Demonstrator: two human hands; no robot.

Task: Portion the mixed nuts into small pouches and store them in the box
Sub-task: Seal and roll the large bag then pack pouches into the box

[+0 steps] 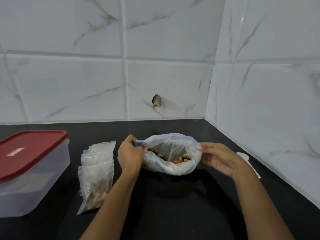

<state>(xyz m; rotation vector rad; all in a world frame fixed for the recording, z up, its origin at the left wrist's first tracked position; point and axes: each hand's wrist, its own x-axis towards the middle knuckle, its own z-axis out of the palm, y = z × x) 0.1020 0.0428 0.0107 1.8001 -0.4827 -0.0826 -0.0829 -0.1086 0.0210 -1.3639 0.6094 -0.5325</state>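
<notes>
A large clear plastic bag (pixel 170 148) with a blue zip rim stands on the black counter, its mouth held wide. Mixed nuts (pixel 181 159) lie at its bottom. My left hand (pixel 130 153) pinches the rim's left end. Across from it, my right hand (pixel 219 157) grips the rim's right end. Left of the bag lies a row of small clear pouches (pixel 98 156); the nearest pouch (pixel 96 187) holds nuts. At the far left is a clear plastic box (pixel 34 179) with a red lid (pixel 27 151) on it.
The black counter (pixel 173 205) meets white marble-look tiled walls at the back and right, forming a corner. A white flat object (pixel 243 155) lies behind my right wrist near the right wall. A dark chipped spot (pixel 156 100) marks the back wall.
</notes>
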